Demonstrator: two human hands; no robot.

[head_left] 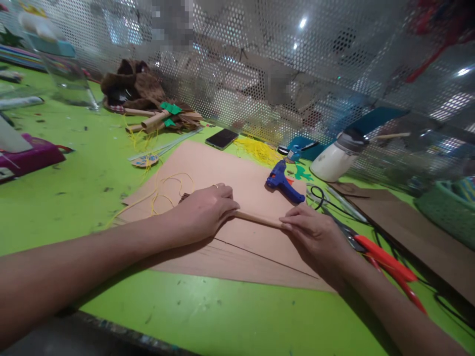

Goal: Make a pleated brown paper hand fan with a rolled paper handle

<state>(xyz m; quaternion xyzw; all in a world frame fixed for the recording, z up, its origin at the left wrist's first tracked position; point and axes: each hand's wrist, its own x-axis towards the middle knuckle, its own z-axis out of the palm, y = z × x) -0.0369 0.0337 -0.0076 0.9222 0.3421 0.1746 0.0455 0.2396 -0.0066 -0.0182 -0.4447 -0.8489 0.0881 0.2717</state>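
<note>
A thin tan rolled-paper stick [259, 219] lies low over several sheets of brown paper [218, 165]. My left hand [208, 210] is closed on its left part, and my right hand [315, 227] pinches its right end. A dark brown tip [184, 198] shows just beyond my left hand; whether it belongs to the stick is hidden. Loose yellow string [163, 195] curls over the paper on the left. On the paper's right side rests a blue glue gun [284, 182], a little above my right hand.
Red-handled scissors [386, 257] and a black cord lie beside my right forearm. Behind are a phone [221, 139], yellow strands [260, 150], a white bottle [336, 158] and bundled paper rolls [159, 120]. A purple tape dispenser [33, 155] stands left; a perforated metal panel [241, 64] borders the back.
</note>
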